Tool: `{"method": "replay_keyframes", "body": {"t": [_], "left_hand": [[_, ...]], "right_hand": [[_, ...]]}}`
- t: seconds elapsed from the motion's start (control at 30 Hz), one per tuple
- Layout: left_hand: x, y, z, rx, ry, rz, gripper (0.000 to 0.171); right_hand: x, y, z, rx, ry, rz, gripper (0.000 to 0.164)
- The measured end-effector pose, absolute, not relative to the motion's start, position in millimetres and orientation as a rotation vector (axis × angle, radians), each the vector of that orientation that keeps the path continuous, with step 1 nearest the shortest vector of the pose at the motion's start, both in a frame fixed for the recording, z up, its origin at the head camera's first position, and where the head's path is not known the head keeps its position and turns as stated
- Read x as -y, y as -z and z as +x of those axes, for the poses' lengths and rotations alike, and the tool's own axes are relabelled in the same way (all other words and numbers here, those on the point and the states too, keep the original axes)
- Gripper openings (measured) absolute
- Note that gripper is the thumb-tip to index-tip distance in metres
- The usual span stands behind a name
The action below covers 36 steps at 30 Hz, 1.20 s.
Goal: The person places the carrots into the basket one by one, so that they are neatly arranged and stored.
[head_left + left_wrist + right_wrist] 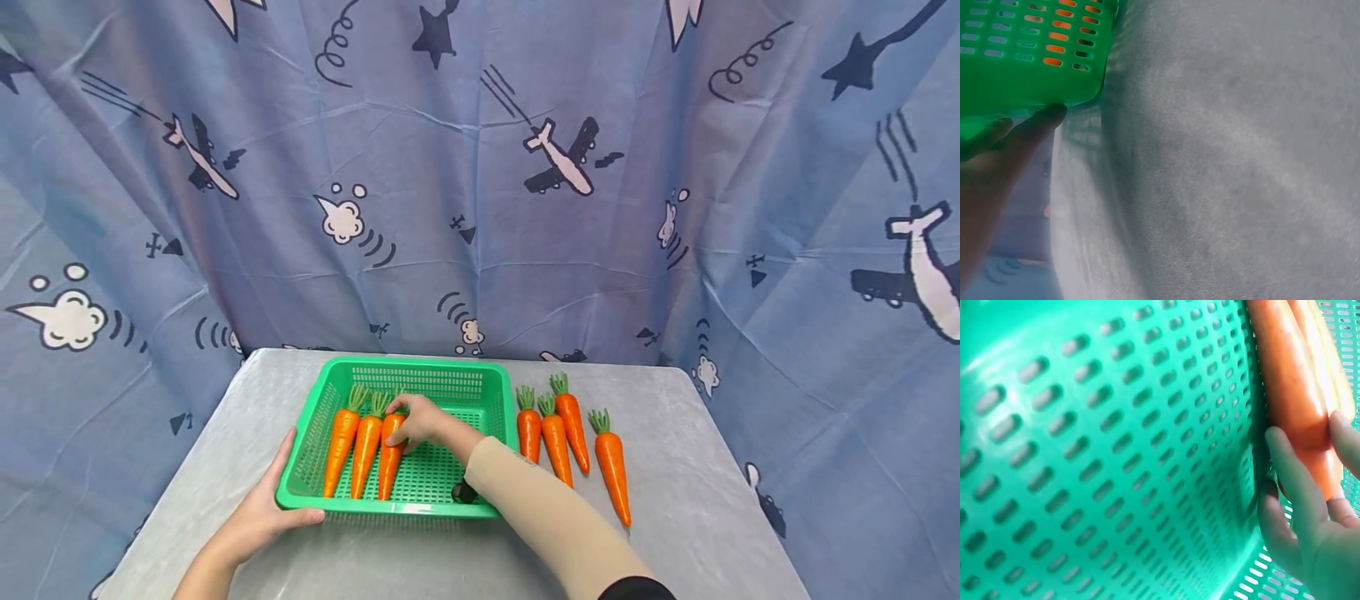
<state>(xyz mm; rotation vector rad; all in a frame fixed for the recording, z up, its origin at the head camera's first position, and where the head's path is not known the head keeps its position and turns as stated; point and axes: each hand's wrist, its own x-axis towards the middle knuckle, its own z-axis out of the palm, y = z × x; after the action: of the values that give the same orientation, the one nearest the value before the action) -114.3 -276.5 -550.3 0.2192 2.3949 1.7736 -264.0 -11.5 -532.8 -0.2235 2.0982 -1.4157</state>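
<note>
A green plastic basket (pixel 397 507) with slotted walls stands on the table in the head view. Three orange carrots with green tops lie side by side in its left part, the leftmost carrot (pixel 342 437) nearest the wall. My right hand (pixel 420 421) reaches in and holds the rightmost carrot (pixel 388 471) between thumb and fingers near its thick end. The right wrist view shows fingers on both sides of that carrot (pixel 1294 381). At the basket's front left corner, my left hand (pixel 258 512) rests against the outside, fingers along the side and thumb by the front rim.
Several carrots lie on the grey table (pixel 705 500) to the right of the basket, the outermost carrot (pixel 612 467) a little apart. My right forearm crosses the basket's front right corner. A blue patterned curtain (pixel 480 208) hangs behind and around the table.
</note>
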Motion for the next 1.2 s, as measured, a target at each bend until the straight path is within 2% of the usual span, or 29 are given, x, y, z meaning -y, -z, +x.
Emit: {"method": "replay_keyframes", "body": {"t": [0.53, 1.0, 1.2], "left_hand": [[275, 551, -113, -2.406, -1.769, 0.23, 0.126], [273, 550, -112, -2.441, -1.748, 0.24, 0.125], [273, 550, -113, -2.429, -1.768, 0.263, 0.125]], "right_hand": [[1, 497, -258, -2.239, 1.108, -0.293, 0.065], [-43, 451, -260, -2.2, 1.268, -0.372, 0.063], [-70, 440, -258, -2.295, 1.304, -0.486, 0.062]]}}
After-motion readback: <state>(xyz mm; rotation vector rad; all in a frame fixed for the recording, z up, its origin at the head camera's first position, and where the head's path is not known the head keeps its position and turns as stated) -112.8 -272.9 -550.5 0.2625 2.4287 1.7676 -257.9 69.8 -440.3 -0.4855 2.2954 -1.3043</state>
